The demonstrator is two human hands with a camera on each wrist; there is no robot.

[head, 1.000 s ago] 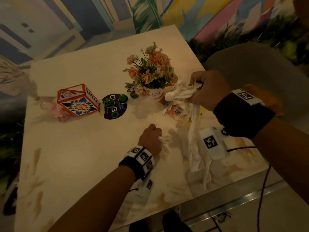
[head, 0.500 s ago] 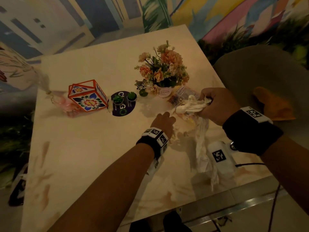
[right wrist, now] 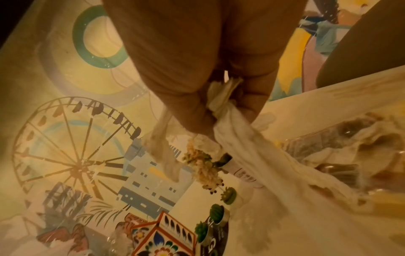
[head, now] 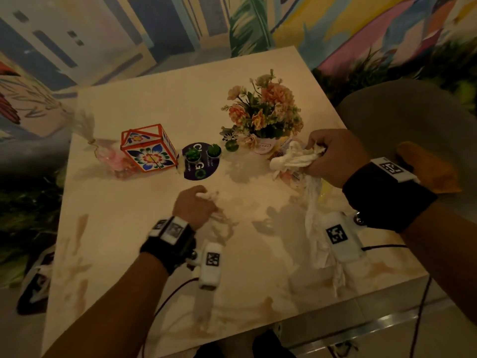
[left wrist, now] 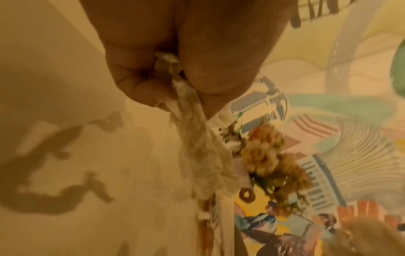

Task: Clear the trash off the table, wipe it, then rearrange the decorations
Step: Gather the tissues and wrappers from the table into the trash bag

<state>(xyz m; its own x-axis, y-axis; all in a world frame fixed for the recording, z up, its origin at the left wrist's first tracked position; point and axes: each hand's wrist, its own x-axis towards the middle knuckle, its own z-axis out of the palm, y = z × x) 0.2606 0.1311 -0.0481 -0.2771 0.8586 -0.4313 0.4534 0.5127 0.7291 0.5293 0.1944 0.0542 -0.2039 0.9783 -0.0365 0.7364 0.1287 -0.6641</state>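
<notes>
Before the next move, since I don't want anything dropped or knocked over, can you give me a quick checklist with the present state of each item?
1. Right hand grips its crumpled tissues: ok.
2. Left hand grips its tissue: ok.
3. Trash all off the table: not ok; clear wrappers lie under the right hand.
4. Flower pot upright: ok, though it stands close beside the right hand.
5. Patterned box and small cactus candles undisturbed: ok.
6. A bin within reach: cannot tell; none shows.
</notes>
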